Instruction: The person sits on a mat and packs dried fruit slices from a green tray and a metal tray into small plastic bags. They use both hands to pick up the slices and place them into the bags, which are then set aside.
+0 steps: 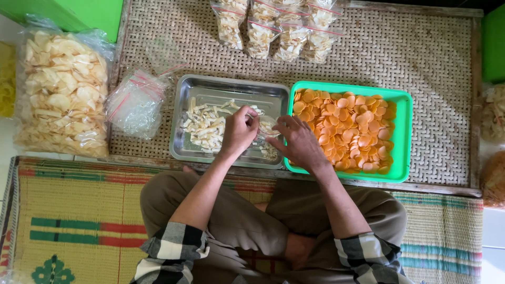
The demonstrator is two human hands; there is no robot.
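Note:
A metal tray (231, 87) holds pale stick-shaped crackers (205, 126). Beside it on the right, a green plastic tray (402, 134) is filled with round orange crackers (352, 126). My left hand (239, 129) hovers over the metal tray with fingers bunched, pinching at a small clear bag (265, 128). My right hand (299, 141) grips the same bag from the right, at the seam between the two trays. The bag's contents are mostly hidden by my fingers.
Several filled small bags (279, 26) lie at the far edge of the woven tray (421, 52). A pile of empty clear bags (137, 102) sits left of the metal tray. A large bag of pale chips (60, 89) lies far left. I sit cross-legged on a striped mat (73, 221).

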